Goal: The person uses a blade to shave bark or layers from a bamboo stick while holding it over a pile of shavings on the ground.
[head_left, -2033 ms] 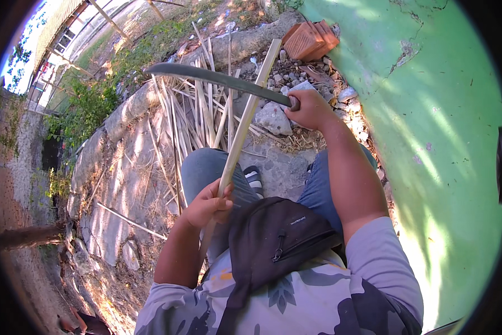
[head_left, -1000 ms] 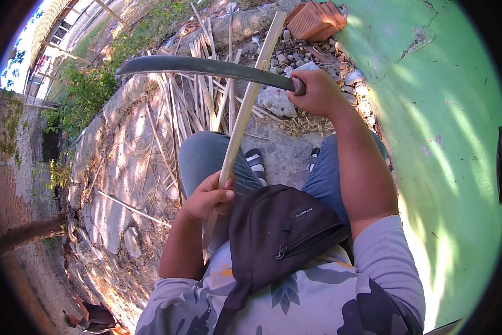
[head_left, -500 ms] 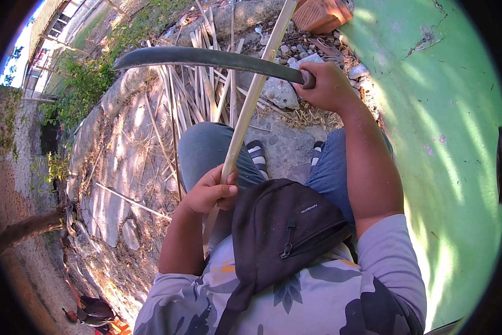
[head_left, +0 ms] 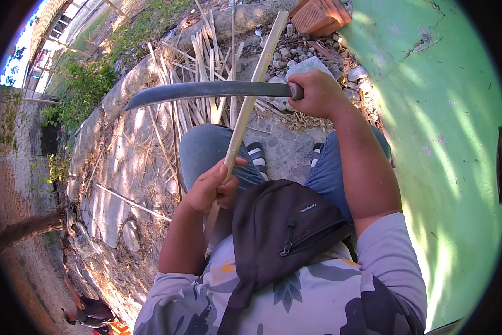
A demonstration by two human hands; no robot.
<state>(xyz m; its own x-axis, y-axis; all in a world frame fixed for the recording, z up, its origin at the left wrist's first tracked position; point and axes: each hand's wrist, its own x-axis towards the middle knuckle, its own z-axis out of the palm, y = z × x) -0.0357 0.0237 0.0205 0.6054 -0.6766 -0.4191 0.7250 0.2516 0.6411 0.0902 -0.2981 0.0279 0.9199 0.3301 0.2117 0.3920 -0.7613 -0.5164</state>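
My left hand (head_left: 213, 187) is closed round a long pale strip, bamboo or wood (head_left: 243, 120), which slants up and away to the right from near my lap. In my right hand (head_left: 316, 95) is the handle of a machete (head_left: 206, 91) with a long, dark, slightly curved blade. The blade lies across the strip, well above my left hand, with its tip pointing left. Whether it touches the strip I cannot tell. Beyond my knees, many similar strips (head_left: 206, 67) lie in a loose pile on the ground.
A black sling bag (head_left: 287, 223) hangs across my chest. Orange bricks (head_left: 319, 18), a pale stone block (head_left: 309, 66) and gravel lie ahead on the right. A green wall or floor surface (head_left: 446, 167) runs along my right. Another person (head_left: 89, 312) is at the lower left.
The machete has come nearer to me along the strip, its blade now more level. My left hand has shifted its fingers on the strip, and the strip's far end has dropped slightly.
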